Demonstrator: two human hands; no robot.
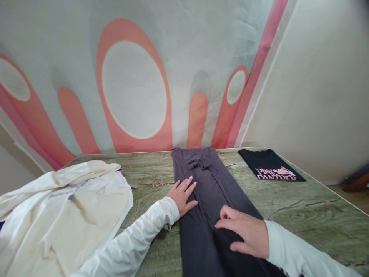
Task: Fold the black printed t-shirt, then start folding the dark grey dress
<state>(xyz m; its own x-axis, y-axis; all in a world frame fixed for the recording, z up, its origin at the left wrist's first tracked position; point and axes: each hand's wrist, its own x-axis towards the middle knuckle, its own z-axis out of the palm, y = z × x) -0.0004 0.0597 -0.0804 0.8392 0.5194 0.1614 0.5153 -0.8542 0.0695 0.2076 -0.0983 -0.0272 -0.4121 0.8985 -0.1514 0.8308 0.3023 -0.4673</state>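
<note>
A dark grey garment (213, 188) lies lengthwise on the table, folded into a long strip that runs from the far edge toward me. Near its far end a small folded part, which looks like a sleeve, lies on top. My left hand (183, 196) rests flat on the strip's left side, fingers spread. Over the nearer right part is my right hand (245, 231), fingers loosely bent and the thumb apart, with nothing seen between them. Whether its fingertips touch the cloth, I cannot tell. The garment's near end runs out of view.
On the left, a loose heap of cream and white clothes (86, 215) covers the table. A folded black T-shirt (259, 159) with pink lettering lies at the far right. The wood-patterned table (305, 200) meets a wall with a pink-and-white printed backdrop (170, 69).
</note>
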